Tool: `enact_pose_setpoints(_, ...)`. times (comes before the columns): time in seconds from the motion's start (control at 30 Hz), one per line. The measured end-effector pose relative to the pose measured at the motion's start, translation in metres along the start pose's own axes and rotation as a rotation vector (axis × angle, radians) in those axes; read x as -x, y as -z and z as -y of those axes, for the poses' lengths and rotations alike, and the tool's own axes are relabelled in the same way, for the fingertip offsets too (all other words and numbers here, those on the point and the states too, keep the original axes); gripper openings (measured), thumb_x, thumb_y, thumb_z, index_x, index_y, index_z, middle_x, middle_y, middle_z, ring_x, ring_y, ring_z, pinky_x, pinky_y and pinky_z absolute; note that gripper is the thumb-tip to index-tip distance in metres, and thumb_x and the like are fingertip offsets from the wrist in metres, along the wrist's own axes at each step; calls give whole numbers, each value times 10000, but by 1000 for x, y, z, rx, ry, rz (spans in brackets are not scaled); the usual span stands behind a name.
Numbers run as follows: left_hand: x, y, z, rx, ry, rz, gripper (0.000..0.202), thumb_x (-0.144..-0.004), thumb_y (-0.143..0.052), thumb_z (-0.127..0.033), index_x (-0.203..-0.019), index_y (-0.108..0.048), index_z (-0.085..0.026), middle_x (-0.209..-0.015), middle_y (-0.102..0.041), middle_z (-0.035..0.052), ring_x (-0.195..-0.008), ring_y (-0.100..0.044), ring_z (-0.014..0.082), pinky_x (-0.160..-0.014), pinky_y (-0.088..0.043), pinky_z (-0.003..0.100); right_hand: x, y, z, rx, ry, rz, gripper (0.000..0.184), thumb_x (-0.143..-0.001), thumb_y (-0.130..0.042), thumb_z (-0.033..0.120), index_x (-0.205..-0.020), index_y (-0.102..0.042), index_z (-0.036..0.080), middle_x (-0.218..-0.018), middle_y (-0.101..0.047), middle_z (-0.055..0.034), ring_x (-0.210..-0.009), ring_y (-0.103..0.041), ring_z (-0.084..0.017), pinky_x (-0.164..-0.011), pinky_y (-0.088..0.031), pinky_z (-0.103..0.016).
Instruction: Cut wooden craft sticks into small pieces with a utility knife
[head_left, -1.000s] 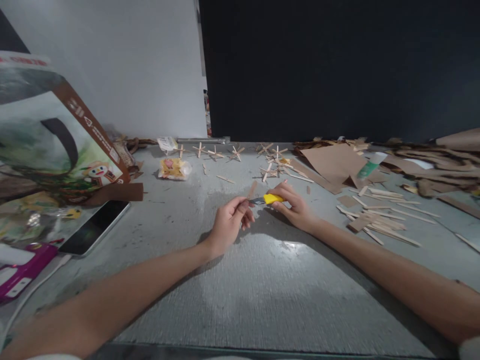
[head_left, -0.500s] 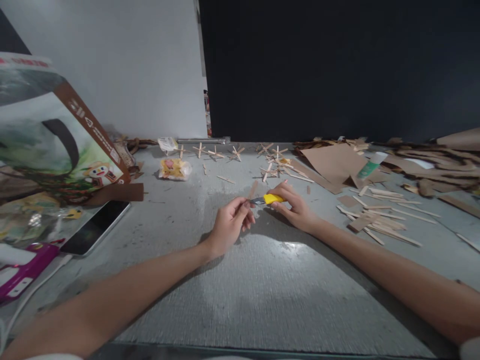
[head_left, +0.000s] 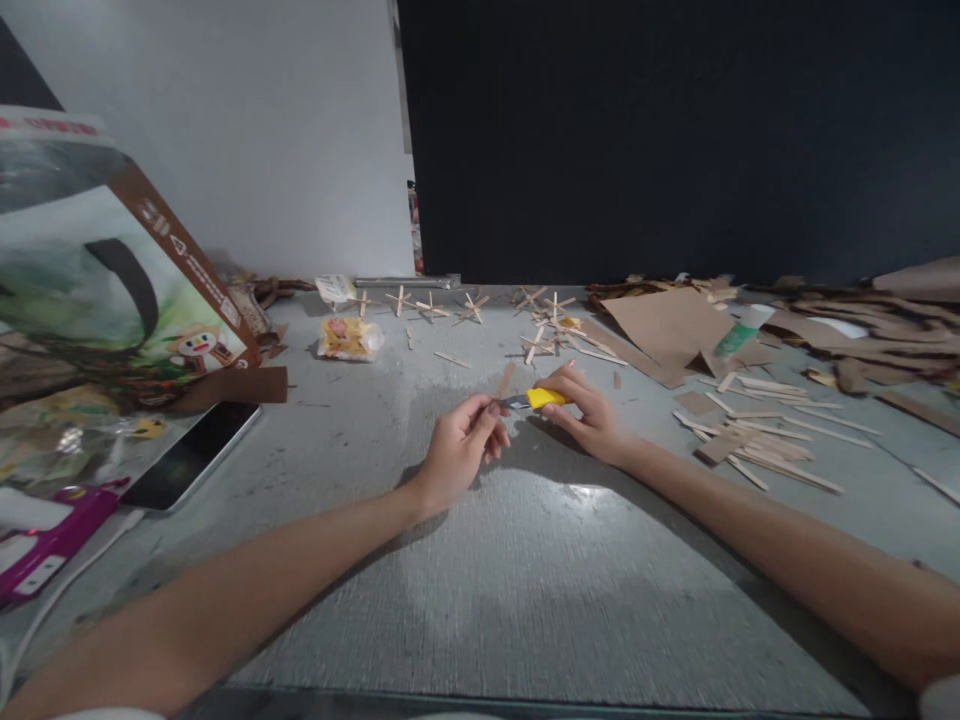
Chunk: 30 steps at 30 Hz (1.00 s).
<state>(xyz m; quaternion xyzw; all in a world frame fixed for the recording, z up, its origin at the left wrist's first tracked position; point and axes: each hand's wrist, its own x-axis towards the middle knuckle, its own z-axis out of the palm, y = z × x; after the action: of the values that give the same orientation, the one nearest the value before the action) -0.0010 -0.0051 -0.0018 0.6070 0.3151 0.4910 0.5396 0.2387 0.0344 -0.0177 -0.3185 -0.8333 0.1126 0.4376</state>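
My left hand (head_left: 461, 440) is closed in a pinch on a flat wooden craft stick (head_left: 507, 378), whose free end points away from me. Most of the stick's lower part is hidden by the fingers and the tool. My right hand (head_left: 589, 415) is wrapped around a yellow-handled tool (head_left: 549, 398). Its dark metal end reaches left to the stick, touching or nearly touching it beside my left fingertips. Whether it is a knife or cutters I cannot tell. Beyond the hands lie several star-shaped pieces of crossed sticks (head_left: 474, 307).
Loose craft sticks (head_left: 780, 455) lie on the right, with brown cardboard (head_left: 664, 325) and a green-and-white tube (head_left: 742, 332) behind them. On the left are a phone (head_left: 193, 455), a purple power strip (head_left: 56, 540), a printed bag (head_left: 112, 260) and a small yellow packet (head_left: 349, 340).
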Motion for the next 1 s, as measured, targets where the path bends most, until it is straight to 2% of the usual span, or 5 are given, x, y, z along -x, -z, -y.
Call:
enact_pose_setpoints(0.4, 0, 0, 0, -6, 3, -4, 512, -931, -656, -700, -926, -635, -189, -670, -636, -7, -524, -547, 105, -487, -405, 225, 2, -1, -4, 11, 42, -4, 304, -1094, -525, 502, -1199, -666, 254, -1034, -656, -79, -974, -621, -265, -1003, -475, -473)
enact_pose_setpoints(0.83, 0, 0, 1, -16, -6, 4, 508, -943, -647, -697, -940, -636, -189, -676, -633, -8, -532, -549, 108, -495, -412, 231, 1, -1, -3, -2, 28, 9, 330, -1097, -510, 518, -1197, -665, 244, -1033, -648, -88, -964, -617, -261, -915, -514, -445)
enact_pose_setpoints(1.0, 0, 1, 1, -8, -11, 20, 492, -949, -647, -681, -941, -634, -190, -680, -636, -7, -536, -549, 108, -494, -409, 231, 2, 0, -3, -5, 19, 14, 352, -1094, -507, 528, -1216, -679, 246, -1044, -648, -95, -974, -624, -267, -927, -522, -458)
